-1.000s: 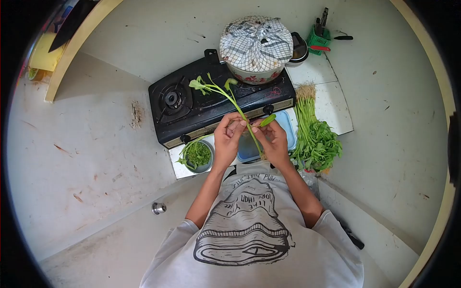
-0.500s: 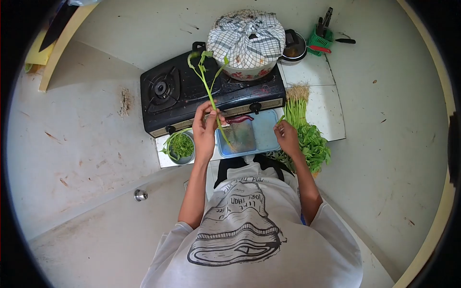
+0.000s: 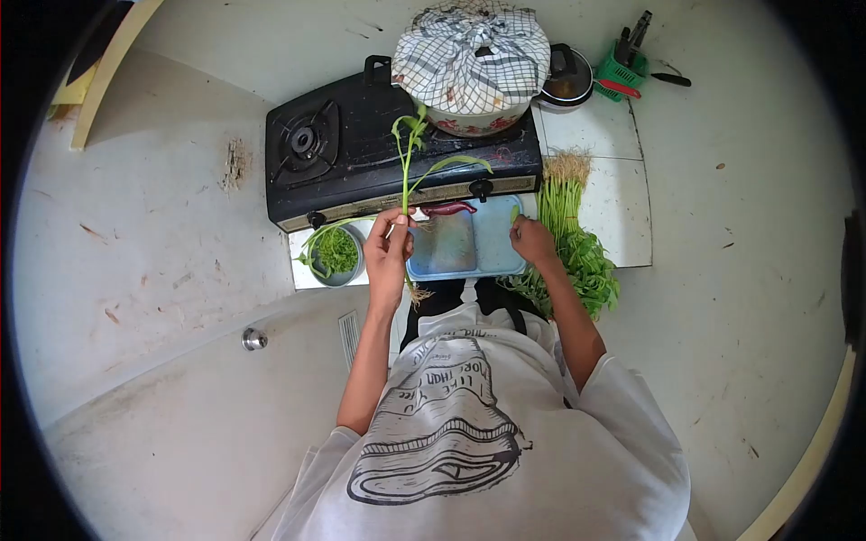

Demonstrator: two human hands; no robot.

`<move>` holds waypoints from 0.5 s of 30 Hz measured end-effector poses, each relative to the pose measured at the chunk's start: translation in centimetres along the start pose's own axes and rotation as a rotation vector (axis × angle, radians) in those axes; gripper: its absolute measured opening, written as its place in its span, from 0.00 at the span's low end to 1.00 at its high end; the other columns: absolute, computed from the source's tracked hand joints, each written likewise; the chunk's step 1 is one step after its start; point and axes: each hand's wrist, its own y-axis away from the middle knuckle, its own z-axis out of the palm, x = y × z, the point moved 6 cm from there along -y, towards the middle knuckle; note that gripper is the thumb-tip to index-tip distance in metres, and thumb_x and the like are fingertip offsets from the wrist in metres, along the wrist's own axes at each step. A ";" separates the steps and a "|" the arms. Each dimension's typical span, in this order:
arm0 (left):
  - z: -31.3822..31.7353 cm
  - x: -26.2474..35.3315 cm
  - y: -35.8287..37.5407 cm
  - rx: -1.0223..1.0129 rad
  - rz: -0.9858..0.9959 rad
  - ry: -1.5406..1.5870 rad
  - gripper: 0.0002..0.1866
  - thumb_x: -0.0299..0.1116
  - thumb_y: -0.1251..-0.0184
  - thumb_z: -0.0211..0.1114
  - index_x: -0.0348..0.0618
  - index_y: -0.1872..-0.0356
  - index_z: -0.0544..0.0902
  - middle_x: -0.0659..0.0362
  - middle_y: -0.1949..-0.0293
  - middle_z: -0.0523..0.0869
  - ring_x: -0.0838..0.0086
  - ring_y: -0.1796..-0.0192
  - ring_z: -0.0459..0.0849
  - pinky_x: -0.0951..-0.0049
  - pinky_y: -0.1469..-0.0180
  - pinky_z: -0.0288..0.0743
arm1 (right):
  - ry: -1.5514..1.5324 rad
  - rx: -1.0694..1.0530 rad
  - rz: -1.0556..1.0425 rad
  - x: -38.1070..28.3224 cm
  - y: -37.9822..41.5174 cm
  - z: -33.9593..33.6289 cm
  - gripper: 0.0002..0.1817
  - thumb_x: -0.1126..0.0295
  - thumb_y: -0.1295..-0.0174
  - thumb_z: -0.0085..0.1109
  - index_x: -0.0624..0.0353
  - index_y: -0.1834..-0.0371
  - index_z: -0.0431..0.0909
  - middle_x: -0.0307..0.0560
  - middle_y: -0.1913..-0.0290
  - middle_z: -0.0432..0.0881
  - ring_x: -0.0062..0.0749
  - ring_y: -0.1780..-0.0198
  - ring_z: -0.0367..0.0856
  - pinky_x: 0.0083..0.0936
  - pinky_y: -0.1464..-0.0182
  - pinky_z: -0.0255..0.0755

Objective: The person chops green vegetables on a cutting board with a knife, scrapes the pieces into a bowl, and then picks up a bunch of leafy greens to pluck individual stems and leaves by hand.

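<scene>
My left hand is closed around the stem of a water spinach stalk, held upright over the left side of a blue divided tray. Leaves spread from its top; pale roots hang below the hand. Over the tray's right edge, my right hand pinches a small green leaf piece. A dark red, long, slim thing lies along the tray's back edge. Beside my right forearm rests a bunch of water spinach, roots toward the back. Chopped greens fill a grey bowl left of my left hand.
Behind the tray stands a black gas stove. On its right side sits a pot under a checked cloth. A small saucepan and a green basket of utensils stand at the back right.
My left hand has brought the stalk nearer to me and turned it more upright, its roots now below the hand. My right hand has moved slightly up and left. The camera view has shifted slightly.
</scene>
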 end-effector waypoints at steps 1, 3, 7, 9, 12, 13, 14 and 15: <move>0.0 0.0 0.1 0.008 -0.005 -0.009 0.12 0.39 0.18 0.59 0.44 0.47 0.83 0.68 0.61 0.80 0.87 0.70 0.68 0.84 0.69 0.62 | 0.037 -0.007 0.004 0.2 -0.7 0.2 0.11 0.63 0.37 0.63 0.60 0.61 0.82 0.62 0.66 0.87 0.57 0.61 0.88 0.49 0.57 0.82; 0.2 0.0 0.4 0.015 -0.010 -0.004 0.12 0.40 0.18 0.59 0.44 0.47 0.83 0.68 0.63 0.81 0.87 0.71 0.67 0.84 0.69 0.61 | 0.105 -0.028 -0.004 0.2 -1.6 0.4 0.12 0.62 0.36 0.62 0.60 0.60 0.82 0.63 0.65 0.87 0.57 0.60 0.88 0.50 0.56 0.83; 0.5 -0.3 0.8 0.005 -0.036 -0.024 0.12 0.40 0.18 0.58 0.45 0.47 0.83 0.68 0.64 0.81 0.87 0.71 0.67 0.84 0.69 0.61 | 0.199 -0.070 -0.031 -0.7 -1.5 -0.2 0.14 0.60 0.36 0.63 0.61 0.61 0.82 0.63 0.65 0.87 0.57 0.59 0.88 0.51 0.56 0.83; 0.9 -0.4 0.9 -0.008 -0.018 -0.010 0.13 0.40 0.18 0.58 0.46 0.44 0.82 0.67 0.65 0.82 0.88 0.72 0.67 0.84 0.70 0.61 | 0.143 -0.078 -0.037 -2.0 -0.9 -1.5 0.15 0.60 0.35 0.63 0.62 0.61 0.82 0.63 0.63 0.87 0.57 0.59 0.88 0.50 0.57 0.82; 1.6 -0.4 0.8 -0.030 0.003 0.021 0.13 0.38 0.17 0.57 0.45 0.42 0.80 0.65 0.65 0.83 0.87 0.72 0.68 0.84 0.70 0.61 | -0.156 -0.096 -0.071 -5.6 0.7 -4.2 0.16 0.60 0.32 0.63 0.64 0.57 0.83 0.61 0.61 0.88 0.53 0.58 0.89 0.44 0.57 0.82; 1.9 -0.4 0.7 -0.039 0.012 0.019 0.13 0.38 0.17 0.57 0.44 0.42 0.80 0.64 0.64 0.83 0.87 0.72 0.69 0.84 0.70 0.62 | -0.311 -0.107 -0.102 -7.2 1.5 -5.4 0.16 0.60 0.31 0.63 0.64 0.56 0.83 0.59 0.62 0.88 0.49 0.59 0.89 0.41 0.58 0.81; 2.3 -0.5 0.5 -0.049 0.020 0.018 0.13 0.37 0.17 0.57 0.44 0.42 0.80 0.64 0.64 0.83 0.87 0.72 0.69 0.83 0.71 0.62 | -0.466 -0.118 -0.133 -8.7 2.2 -6.4 0.15 0.61 0.30 0.64 0.65 0.54 0.83 0.58 0.62 0.88 0.45 0.60 0.89 0.38 0.59 0.80; 2.8 -0.5 0.4 -0.061 0.027 0.017 0.12 0.37 0.18 0.58 0.43 0.42 0.80 0.64 0.64 0.83 0.87 0.72 0.70 0.83 0.71 0.62 | -0.601 -0.113 -0.144 -9.8 2.7 -7.1 0.15 0.61 0.29 0.63 0.64 0.53 0.83 0.54 0.63 0.88 0.39 0.62 0.88 0.34 0.60 0.79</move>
